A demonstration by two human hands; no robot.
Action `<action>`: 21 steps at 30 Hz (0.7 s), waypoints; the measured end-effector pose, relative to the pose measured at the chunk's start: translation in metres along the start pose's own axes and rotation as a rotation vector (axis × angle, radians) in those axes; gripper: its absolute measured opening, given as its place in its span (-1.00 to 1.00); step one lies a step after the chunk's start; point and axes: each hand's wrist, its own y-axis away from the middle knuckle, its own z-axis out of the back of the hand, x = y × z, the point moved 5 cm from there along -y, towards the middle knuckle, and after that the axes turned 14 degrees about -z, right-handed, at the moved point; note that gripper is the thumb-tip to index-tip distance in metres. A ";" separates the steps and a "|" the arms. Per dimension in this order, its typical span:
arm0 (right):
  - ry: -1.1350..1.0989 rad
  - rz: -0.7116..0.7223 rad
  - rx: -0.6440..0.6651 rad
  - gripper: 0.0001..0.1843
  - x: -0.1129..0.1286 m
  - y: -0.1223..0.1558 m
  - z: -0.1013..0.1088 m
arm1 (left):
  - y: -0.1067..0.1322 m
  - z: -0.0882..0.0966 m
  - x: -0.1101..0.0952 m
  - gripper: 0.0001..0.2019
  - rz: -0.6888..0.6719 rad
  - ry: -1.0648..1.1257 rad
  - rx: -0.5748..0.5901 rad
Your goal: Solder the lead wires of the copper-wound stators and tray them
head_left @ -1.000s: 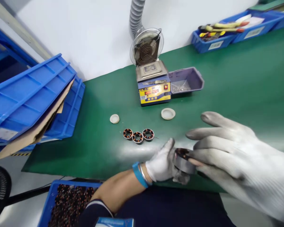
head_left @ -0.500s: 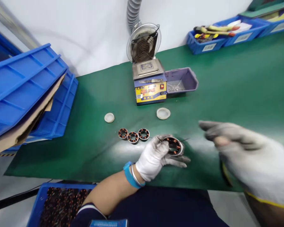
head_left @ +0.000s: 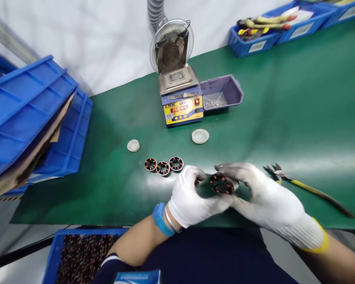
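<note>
A motor stator, a metal ring with dark slots and copper windings, is held between my two gloved hands above the green table. My right hand grips it from the right, fingers over the top and thumb below. From the left, my left hand supports its lower edge with outstretched fingers, while the thumb stands apart from the ring. Three more stators, left, middle and right, sit side by side at left. Cutting pliers with yellow-and-black handles lie right of my right hand.
Behind stands a yellow-and-blue heated unit with a lit display, beside a purple bin. Two pale shallow dishes, small and larger, lie in front. Blue crates stack at left; a blue tray of stators sits below the table edge.
My right hand has moved left from the pliers to the stator and closed on it. My left thumb has come off the ring. The pliers now show on the table; the view has shifted slightly.
</note>
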 end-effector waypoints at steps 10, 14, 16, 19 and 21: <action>0.044 -0.022 -0.057 -0.70 0.001 0.002 0.017 | -0.006 0.006 0.005 -0.82 0.255 0.148 -0.095; 0.119 0.056 -0.024 -0.72 0.005 0.007 0.014 | -0.006 0.000 -0.005 -0.69 0.186 0.019 -0.014; 0.126 0.064 -0.008 -0.70 0.007 0.011 0.009 | -0.007 -0.005 -0.010 -0.66 0.103 -0.059 0.075; 0.057 -0.082 -0.008 -0.70 0.001 0.016 0.005 | -0.007 -0.007 -0.004 -0.73 0.198 0.127 0.060; 0.018 -0.170 -0.035 -0.70 -0.003 0.018 0.008 | -0.005 -0.004 0.007 -0.72 0.335 0.309 -0.064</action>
